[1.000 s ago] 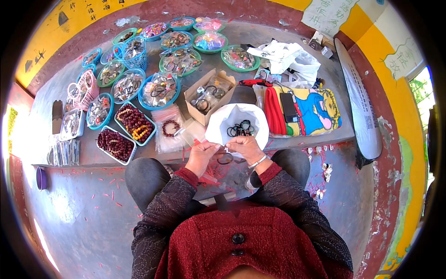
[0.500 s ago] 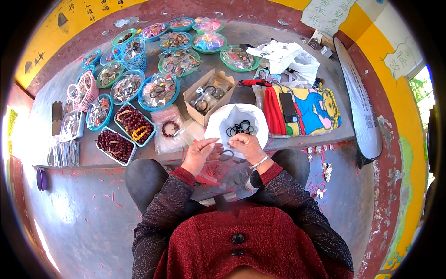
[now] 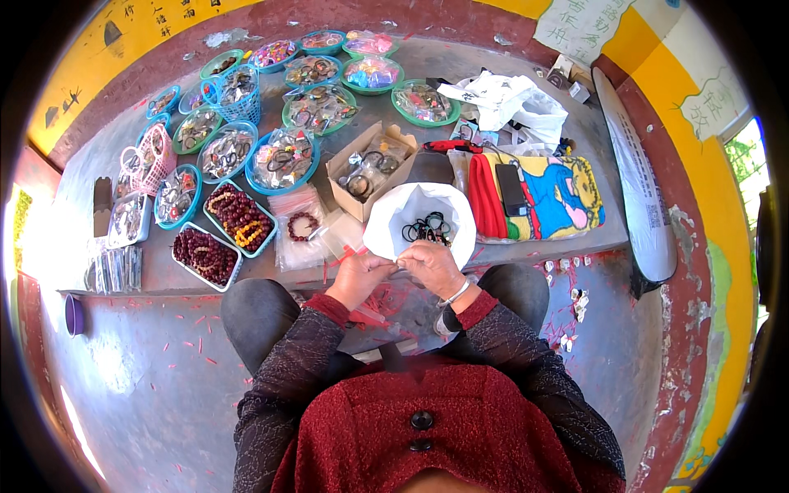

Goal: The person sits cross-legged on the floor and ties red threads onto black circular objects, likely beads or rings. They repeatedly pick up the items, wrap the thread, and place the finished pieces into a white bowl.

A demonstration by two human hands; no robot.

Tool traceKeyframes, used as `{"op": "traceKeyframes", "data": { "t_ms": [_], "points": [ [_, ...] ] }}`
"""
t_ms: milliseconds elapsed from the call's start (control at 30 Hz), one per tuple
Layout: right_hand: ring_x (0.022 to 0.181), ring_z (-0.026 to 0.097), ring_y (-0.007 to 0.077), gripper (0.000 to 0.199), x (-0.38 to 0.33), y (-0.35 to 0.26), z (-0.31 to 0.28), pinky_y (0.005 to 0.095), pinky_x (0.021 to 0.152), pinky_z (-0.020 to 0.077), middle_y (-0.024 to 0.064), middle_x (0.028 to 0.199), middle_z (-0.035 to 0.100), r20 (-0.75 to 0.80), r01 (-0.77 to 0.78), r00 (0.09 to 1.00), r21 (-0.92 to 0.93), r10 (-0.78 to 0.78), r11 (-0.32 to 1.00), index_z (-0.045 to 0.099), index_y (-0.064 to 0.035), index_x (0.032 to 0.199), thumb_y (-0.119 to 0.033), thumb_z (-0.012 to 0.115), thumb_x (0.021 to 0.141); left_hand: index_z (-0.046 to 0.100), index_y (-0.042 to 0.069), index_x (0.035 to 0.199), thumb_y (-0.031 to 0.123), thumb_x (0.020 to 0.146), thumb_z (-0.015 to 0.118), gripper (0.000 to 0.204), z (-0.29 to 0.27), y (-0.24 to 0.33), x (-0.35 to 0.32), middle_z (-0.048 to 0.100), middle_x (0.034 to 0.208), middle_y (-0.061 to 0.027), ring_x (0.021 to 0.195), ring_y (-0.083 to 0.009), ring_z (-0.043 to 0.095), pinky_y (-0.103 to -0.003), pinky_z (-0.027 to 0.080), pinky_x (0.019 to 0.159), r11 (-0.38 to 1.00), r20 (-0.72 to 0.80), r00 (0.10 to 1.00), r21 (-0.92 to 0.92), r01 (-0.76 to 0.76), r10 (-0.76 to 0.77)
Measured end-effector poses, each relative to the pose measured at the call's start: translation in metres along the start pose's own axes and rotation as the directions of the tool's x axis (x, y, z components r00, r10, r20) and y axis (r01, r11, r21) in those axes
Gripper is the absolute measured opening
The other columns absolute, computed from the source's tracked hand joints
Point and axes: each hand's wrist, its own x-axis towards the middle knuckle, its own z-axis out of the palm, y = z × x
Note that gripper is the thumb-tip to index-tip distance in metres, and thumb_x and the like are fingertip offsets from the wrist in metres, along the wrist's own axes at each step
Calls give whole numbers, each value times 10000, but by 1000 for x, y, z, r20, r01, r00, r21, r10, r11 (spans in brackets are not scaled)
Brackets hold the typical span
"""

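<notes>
My left hand and my right hand meet fingertip to fingertip above my lap, at the table's front edge. Both are closed in a pinch. A dark, thin, ring-shaped bracelet hung from my right fingers half a second ago; my fingers now hide most or all of it. What the left fingertips grip is too small to tell. Just beyond my right hand stands a white bag with its mouth spread wide. Several black cord bracelets lie inside it. A bracelet of dark red beads rests on clear plastic packets left of the bag.
Two trays of dark red beads stand at the front left. Behind them are several baskets of packaged trinkets. An open cardboard box sits behind the bag. Right of it lies a colourful folded cloth with a phone on top.
My hands have come together. The left has moved right and down, its fingers closing. The right has lowered slightly, and the dark bracelet has gone from sight between the fingers.
</notes>
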Motion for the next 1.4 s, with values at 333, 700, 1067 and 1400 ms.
{"op": "traceKeyframes", "data": {
  "t_ms": [333,700,1067,1400],
  "points": [
    [622,569,115,115,-2,12,0,242,570,434,66,681,615,-21,-182,981,233,192,955,637,4,810,-110,617,805,666,-3,918,141,813,611,186,-6,-2,1,649,811,-11,654,-63,552,-214,454,603,950,13,995,-296,98,-98],
    [652,552,59,174,-4,19,2,203,596,444,18,706,626,36,-356,916,530,399,770,651,9,861,-154,591,847,611,-20,913,100,859,551,144,-13,3,2,651,793,-87,543,-76,541,-177,393,433,806,61,961,-531,261,-271],
    [659,588,102,350,-3,26,-6,206,578,437,41,740,637,289,-629,763,542,579,557,615,-38,935,-374,560,853,578,28,907,154,874,531,139,-17,-14,4,651,820,-84,693,-137,621,-191,416,465,524,-20,929,-830,190,-369],
    [618,594,112,164,-6,25,1,215,566,458,55,704,632,331,-633,766,539,551,556,617,-9,847,-169,585,849,573,48,962,157,874,534,145,-12,9,1,645,860,-73,720,-139,623,-186,410,468,455,-7,911,-868,200,-413]
  ]
}}
